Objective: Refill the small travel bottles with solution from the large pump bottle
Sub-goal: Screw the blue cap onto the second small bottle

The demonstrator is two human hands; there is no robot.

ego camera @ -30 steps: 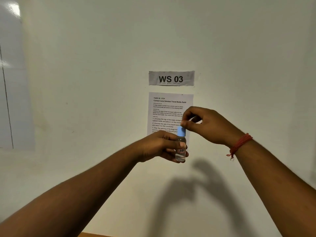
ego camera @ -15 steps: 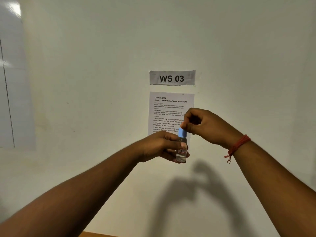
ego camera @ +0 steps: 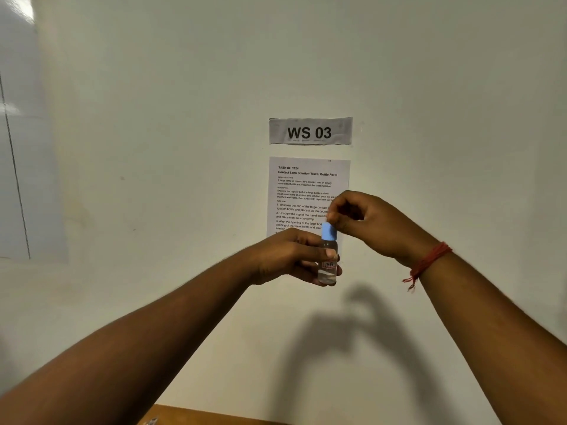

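Observation:
A small clear travel bottle point(ego camera: 328, 273) with a red-marked label stands upright in the air in front of the wall, clear liquid showing in its lower part. My left hand point(ego camera: 294, 256) wraps around its body from the left. A light blue cap point(ego camera: 329, 231) sits on its neck, and the fingertips of my right hand point(ego camera: 368, 223) pinch that cap from above and the right. A red thread band circles my right wrist. The large pump bottle is out of view.
A white wall fills the view, with a "WS 03" sign point(ego camera: 310, 131) and a printed task sheet point(ego camera: 306, 191) behind my hands. A strip of wooden tabletop point(ego camera: 208, 417) shows at the bottom edge. A glossy panel point(ego camera: 18, 148) hangs at the left.
My right hand's fingers have shifted slightly around the blue cap while staying on it. The bottle and my left hand have barely moved.

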